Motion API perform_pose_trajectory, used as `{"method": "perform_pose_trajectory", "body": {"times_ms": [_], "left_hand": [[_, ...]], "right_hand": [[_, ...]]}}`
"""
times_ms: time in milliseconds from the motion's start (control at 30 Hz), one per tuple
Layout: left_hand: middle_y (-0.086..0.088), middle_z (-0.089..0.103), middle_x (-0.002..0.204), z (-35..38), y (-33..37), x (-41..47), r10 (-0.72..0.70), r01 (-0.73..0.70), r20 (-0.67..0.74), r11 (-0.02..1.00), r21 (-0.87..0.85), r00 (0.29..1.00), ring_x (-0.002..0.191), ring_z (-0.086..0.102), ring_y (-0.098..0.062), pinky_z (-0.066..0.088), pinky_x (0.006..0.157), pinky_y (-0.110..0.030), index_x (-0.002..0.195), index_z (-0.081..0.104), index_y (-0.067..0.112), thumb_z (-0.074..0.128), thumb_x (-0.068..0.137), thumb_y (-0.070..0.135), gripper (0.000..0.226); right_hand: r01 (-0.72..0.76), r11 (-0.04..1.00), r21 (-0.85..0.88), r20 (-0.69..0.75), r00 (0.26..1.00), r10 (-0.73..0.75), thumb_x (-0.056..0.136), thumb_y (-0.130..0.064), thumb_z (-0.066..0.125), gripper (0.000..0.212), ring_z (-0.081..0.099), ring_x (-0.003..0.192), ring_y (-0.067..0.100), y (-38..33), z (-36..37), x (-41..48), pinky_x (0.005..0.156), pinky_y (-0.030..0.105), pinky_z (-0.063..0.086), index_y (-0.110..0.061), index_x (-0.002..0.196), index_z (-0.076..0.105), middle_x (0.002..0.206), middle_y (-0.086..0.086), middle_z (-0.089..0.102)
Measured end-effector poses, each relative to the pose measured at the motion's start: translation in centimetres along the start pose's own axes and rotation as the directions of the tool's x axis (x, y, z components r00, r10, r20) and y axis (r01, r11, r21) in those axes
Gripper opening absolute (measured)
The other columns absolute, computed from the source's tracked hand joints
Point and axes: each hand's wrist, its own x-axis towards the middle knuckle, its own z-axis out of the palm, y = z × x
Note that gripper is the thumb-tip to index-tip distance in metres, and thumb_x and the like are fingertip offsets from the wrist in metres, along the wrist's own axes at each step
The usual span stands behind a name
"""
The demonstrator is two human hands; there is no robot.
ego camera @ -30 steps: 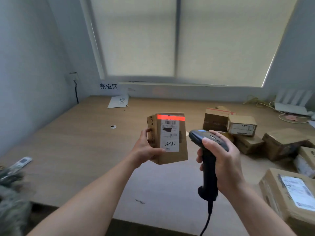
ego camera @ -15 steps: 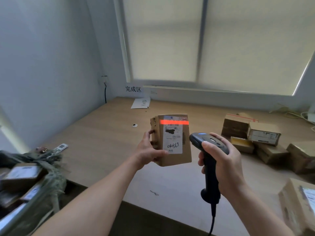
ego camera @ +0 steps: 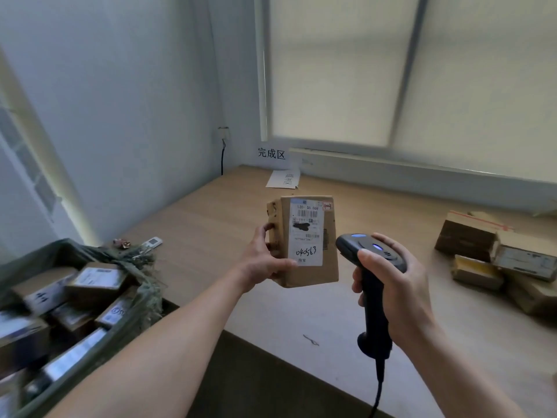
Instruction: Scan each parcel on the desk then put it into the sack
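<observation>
My left hand [ego camera: 266,260] grips a small brown cardboard parcel [ego camera: 304,239] upright above the desk, its white label with a barcode and handwritten number facing me. Just to its right, my right hand [ego camera: 391,285] holds a dark corded barcode scanner [ego camera: 369,267] by the handle, head pointed at the parcel, blue lights lit on top. No red scan line shows on the label. A green sack [ego camera: 132,267] stands open at the lower left beside the desk, with several labelled parcels inside.
The wooden desk [ego camera: 211,230] runs to the window wall. Several more parcels [ego camera: 494,251] are piled at the right edge. A paper sheet [ego camera: 283,179] lies at the back under a wall sign. A remote [ego camera: 152,242] lies near the desk's left corner.
The view has swung left, bringing the sack with its parcels into sight. The red scan line that lay across the label's top is gone. Both hands keep their grips.
</observation>
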Motion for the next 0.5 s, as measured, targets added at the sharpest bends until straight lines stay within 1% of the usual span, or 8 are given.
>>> {"method": "perform_pose_trajectory", "body": {"times_ms": [133, 267, 400, 500], "left_hand": [[-0.005, 0.059, 0.115, -4.5, -0.9, -0.1, 0.019, -0.020, -0.026, 1.000, -0.005, 0.999, 0.104, 0.062, -0.020, 0.062, 0.078, -0.051, 0.143, 0.029, 0.026, 0.084, 0.075, 0.001, 0.091], [-0.005, 0.059, 0.118, -9.9, -2.1, -0.1, 0.024, -0.024, -0.048, 1.000, 0.000, 0.999, 0.106, 0.062, -0.021, 0.061, 0.081, -0.053, 0.142, 0.030, 0.027, 0.085, 0.076, 0.004, 0.089], [-0.006, 0.058, 0.118, -15.7, -3.4, 0.0, 0.019, -0.020, -0.071, 1.000, -0.003, 0.997, 0.108, 0.063, -0.028, 0.062, 0.078, -0.052, 0.143, 0.030, 0.028, 0.085, 0.076, 0.004, 0.090], [-0.008, 0.058, 0.119, -20.1, -4.2, -0.1, 0.018, -0.018, -0.089, 1.000, 0.002, 0.996, 0.110, 0.064, -0.032, 0.061, 0.078, -0.055, 0.142, 0.030, 0.029, 0.085, 0.075, 0.004, 0.091]], "right_hand": [[-0.002, 1.000, -0.002, 0.034, 0.999, 0.002, 0.070, -0.025, 0.074, 0.054, 0.064, 0.062, 0.032, 1.1, 4.3, 0.2, 0.053, 0.038, 0.046, -0.025, 0.123, 0.061, 0.077, 0.025, 0.069], [-0.019, 1.000, -0.007, 0.056, 0.998, 0.020, 0.070, -0.025, 0.074, 0.064, 0.068, 0.068, 0.035, 2.6, 9.4, 0.8, 0.053, 0.037, 0.049, -0.020, 0.132, 0.058, 0.082, 0.023, 0.073], [-0.021, 1.000, -0.012, 0.084, 0.996, 0.022, 0.071, -0.025, 0.074, 0.066, 0.063, 0.060, 0.030, 4.1, 15.0, 1.2, 0.047, 0.035, 0.048, -0.019, 0.134, 0.058, 0.075, 0.019, 0.070], [-0.022, 1.000, -0.006, 0.099, 0.995, 0.023, 0.070, -0.023, 0.073, 0.063, 0.058, 0.055, 0.027, 5.2, 19.2, 1.4, 0.045, 0.033, 0.044, -0.019, 0.132, 0.059, 0.069, 0.018, 0.066]]}}
